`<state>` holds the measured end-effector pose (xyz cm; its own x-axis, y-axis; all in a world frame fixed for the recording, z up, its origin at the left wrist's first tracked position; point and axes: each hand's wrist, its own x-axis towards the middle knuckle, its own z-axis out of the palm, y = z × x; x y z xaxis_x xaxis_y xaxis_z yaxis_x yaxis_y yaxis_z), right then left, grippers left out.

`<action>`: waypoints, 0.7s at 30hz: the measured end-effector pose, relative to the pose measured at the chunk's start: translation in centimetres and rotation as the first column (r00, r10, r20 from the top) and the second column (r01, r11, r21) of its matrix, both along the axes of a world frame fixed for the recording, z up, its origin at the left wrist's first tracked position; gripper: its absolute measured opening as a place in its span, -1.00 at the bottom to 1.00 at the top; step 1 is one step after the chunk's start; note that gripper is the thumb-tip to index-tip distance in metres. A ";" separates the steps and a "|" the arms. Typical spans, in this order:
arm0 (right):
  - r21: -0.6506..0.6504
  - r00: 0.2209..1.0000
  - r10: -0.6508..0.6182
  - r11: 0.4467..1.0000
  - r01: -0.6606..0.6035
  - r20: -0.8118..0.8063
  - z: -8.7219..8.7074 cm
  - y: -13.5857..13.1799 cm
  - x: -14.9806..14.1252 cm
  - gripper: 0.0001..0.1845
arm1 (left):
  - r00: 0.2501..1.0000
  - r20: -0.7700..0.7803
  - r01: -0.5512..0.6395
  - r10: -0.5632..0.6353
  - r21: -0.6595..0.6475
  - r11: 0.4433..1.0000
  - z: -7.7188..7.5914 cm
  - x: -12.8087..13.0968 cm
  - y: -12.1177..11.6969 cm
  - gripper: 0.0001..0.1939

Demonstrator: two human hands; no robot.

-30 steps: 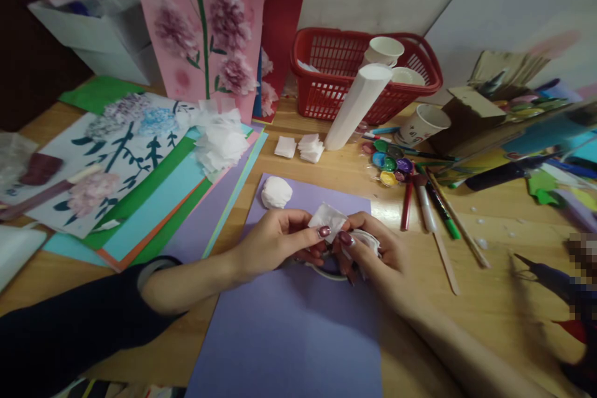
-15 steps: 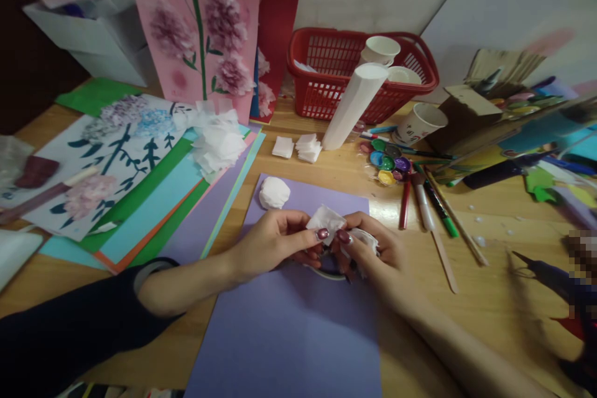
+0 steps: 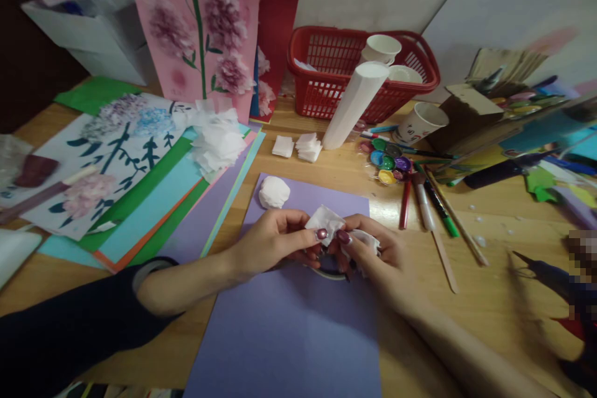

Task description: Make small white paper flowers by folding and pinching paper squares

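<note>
A small white tissue square (image 3: 325, 219) is pinched between the fingertips of my left hand (image 3: 282, 239) and my right hand (image 3: 380, 261). Its top corner stands up above my thumbs. More crumpled white tissue (image 3: 367, 239) bulges out by the curled fingers of my right hand. Beneath both hands a round ring (image 3: 331, 274) partly shows; the fingers hide most of it. Behind them a bunched white tissue ball (image 3: 274, 192) sits on a purple sheet of paper (image 3: 293, 329).
Two small stacks of tissue squares (image 3: 308, 147) lie behind the sheet, near a white roll (image 3: 355, 106) and a red basket (image 3: 317, 94). Paint pots (image 3: 387, 163), pens and brushes are to the right. Coloured papers (image 3: 153, 199) with loose tissue (image 3: 217, 140) cover the left.
Hardly anything differs. Both hands stay in place with the tissue, which has shifted very slightly between the fingertips.
</note>
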<state>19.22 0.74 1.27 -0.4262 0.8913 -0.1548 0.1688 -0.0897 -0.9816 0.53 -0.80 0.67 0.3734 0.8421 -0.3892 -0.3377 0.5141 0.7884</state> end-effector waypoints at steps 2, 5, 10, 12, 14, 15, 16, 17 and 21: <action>0.009 1.000 0.005 1.000 -0.005 0.004 0.0 0.0 0.0 -0.70 | 1.000 -0.003 0.008 -0.008 0.005 1.000 0.1 0.0 0.0 -0.75; -0.002 1.000 0.003 1.000 -0.003 0.011 0.1 0.0 -0.1 -0.71 | 1.000 -0.014 0.027 -0.026 0.019 0.999 0.1 0.0 0.1 -0.75; -0.024 1.000 -0.021 0.999 0.021 -0.018 0.0 -0.1 -0.1 -0.76 | 0.984 -0.173 -0.017 0.043 0.144 0.989 0.0 0.1 -0.2 -0.76; -0.020 0.999 -0.038 0.999 0.037 -0.020 -0.2 -0.1 0.0 -0.76 | 0.902 -0.353 -0.114 0.249 0.361 0.926 0.2 0.0 -0.4 -0.76; -0.015 0.999 -0.044 0.999 0.043 -0.022 -0.3 -0.2 -0.1 -0.77 | 0.771 -0.478 -0.076 0.422 0.589 0.805 0.5 -0.1 -0.6 -0.78; -0.012 0.999 -0.044 0.999 0.043 -0.027 -0.3 -0.1 -0.1 -0.77 | 0.734 -0.502 -0.012 0.457 0.663 0.748 0.6 -0.2 -0.7 -0.79; -0.009 0.998 -0.043 0.999 0.043 -0.034 -0.3 -0.1 -0.1 -0.78 | 0.728 -0.513 0.057 0.454 0.706 0.706 0.6 -0.2 -0.8 -0.78; -0.003 0.998 -0.042 0.999 0.042 -0.042 -0.3 -0.1 -0.2 -0.79 | 0.743 -0.515 0.114 0.427 0.726 0.678 0.6 -0.2 -0.8 -0.77; 0.032 0.998 -0.020 0.999 0.022 -0.061 0.0 0.0 -0.3 -0.83 | 0.812 -0.500 0.175 0.303 0.702 0.690 0.2 -0.2 -0.8 -0.79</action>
